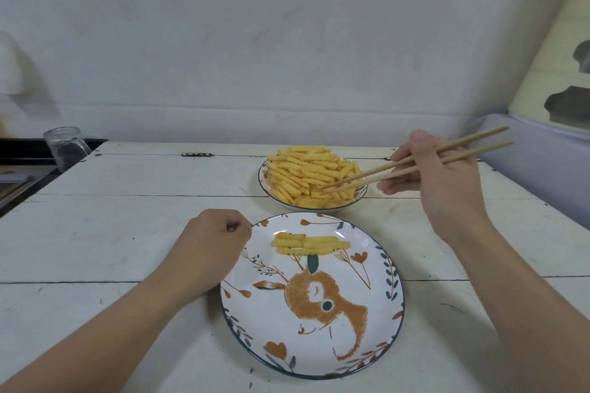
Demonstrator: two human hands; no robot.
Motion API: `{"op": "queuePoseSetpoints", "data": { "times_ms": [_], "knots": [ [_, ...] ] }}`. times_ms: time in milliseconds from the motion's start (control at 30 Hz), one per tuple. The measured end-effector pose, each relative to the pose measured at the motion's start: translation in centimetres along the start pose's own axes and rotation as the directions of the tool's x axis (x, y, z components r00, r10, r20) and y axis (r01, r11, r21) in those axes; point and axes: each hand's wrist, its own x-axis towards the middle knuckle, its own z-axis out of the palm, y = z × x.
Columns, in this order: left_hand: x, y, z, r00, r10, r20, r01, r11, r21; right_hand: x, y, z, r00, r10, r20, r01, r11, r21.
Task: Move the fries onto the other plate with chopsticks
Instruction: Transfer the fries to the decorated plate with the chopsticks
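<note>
Plates [394, 290]: two are sitting on the desk
Chopsticks [415, 161]: two, one pair
Fries on the near plate [311, 244]: about five
Fries on the far plate [306, 174]: too many to count
Hands [210, 249]: two
Glass jars [65, 147]: one

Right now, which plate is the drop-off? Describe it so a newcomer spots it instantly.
On the white plank table, two plates sit one behind the other. The drop-off is the near plate, by the left hand. It shows an orange deer drawing and a few fries, whereas the far plate is heaped with them.
</note>
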Motion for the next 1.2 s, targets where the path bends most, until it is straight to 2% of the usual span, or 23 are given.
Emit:
{"op": "queuePoseSetpoints", "data": {
  "times_ms": [100, 233, 333, 433, 600, 800, 1000, 1100, 1200],
  "knots": [
    [-0.1, 0.0, 0.0, 1.000, 0.007, 0.004, -0.007, 1.000, 0.002, -0.2, 0.8, 0.4, 0.996, -0.078, -0.052, 0.076, 0.996, -0.048],
    [-0.1, 0.1, 0.0, 1.000, 0.004, 0.006, -0.004, 1.000, 0.010, -0.8, 0.9, 1.4, 0.985, -0.172, 0.015, 0.173, 0.980, -0.096],
    [0.0, 0.0, 0.0, 1.000, 0.001, 0.009, -0.001, 1.000, 0.010, -1.0, 1.1, 1.9, 0.983, -0.182, 0.034, 0.185, 0.978, -0.099],
    [0.0, 0.0, 0.0, 1.000, 0.003, 0.004, -0.003, 1.000, 0.004, -0.9, 1.3, 2.1, 0.986, -0.163, 0.026, 0.164, 0.983, -0.077],
    [0.0, 0.0, 0.0, 1.000, 0.004, -0.001, -0.004, 1.000, 0.000, 0.1, 1.7, 1.4, 0.992, -0.107, -0.069, 0.104, 0.993, -0.052],
    [0.0, 0.0, 0.0, 1.000, 0.014, 0.000, -0.014, 1.000, 0.000, 0.6, 2.0, 1.0, 0.997, -0.006, -0.077, 0.002, 0.999, -0.044],
    [0.1, -0.1, 0.1, 1.000, 0.015, -0.003, -0.015, 1.000, 0.010, 0.8, 0.6, 0.5, 0.991, 0.033, -0.126, -0.028, 0.999, 0.041],
    [0.1, -0.2, 0.1, 1.000, 0.012, -0.004, -0.012, 1.000, 0.010, 0.5, -0.8, 0.0, 0.994, 0.084, -0.070, -0.077, 0.992, 0.101],
    [0.0, -0.2, 0.0, 1.000, 0.001, 0.000, -0.001, 1.000, -0.004, -0.2, -2.5, -0.2, 0.983, 0.148, 0.109, -0.160, 0.980, 0.116]
  ]
}}
